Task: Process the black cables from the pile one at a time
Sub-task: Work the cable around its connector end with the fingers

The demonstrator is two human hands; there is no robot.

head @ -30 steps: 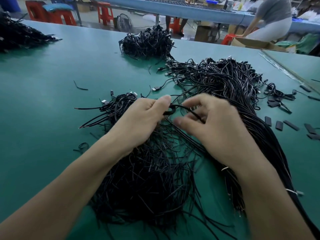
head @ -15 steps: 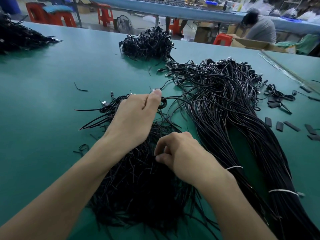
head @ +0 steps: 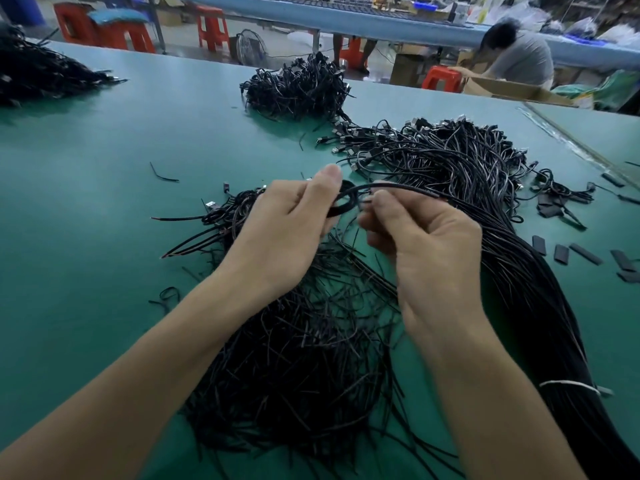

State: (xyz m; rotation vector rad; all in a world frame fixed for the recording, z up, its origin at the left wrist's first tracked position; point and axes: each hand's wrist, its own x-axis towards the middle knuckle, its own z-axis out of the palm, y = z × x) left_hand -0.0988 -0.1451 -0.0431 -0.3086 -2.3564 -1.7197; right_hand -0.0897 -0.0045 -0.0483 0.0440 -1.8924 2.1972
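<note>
Over the middle of the green worktop (head: 104,202), my left hand (head: 277,233) pinches a thin black cable (head: 408,188) where it is wound into a small loop, with the thumb on top and the other fingers curled beneath. My right hand (head: 426,247) is just beside it, fingers curled, with thumb and forefinger pinching the same cable right next to the loop. From there the cable runs off to the right, towards the long bundle of black cables (head: 519,271). That bundle lies on the worktop at my right, fans out into plugs at its far end and is bound near me by a white tie (head: 568,383). Beneath both hands lies a loose pile of black cables with cut ends (head: 304,358). Farther off sits a heap of coiled black cables (head: 298,88), and another dark heap (head: 34,74) lies at the far left. Short flat black sleeve pieces (head: 561,252) are scattered to the right of the bundle. Beyond the worktop an open brown cardboard box (head: 512,90) stands beside a person in a grey shirt (head: 523,60); I cannot tell what it holds. Red plastic stools (head: 211,27) stand on the floor behind.
</note>
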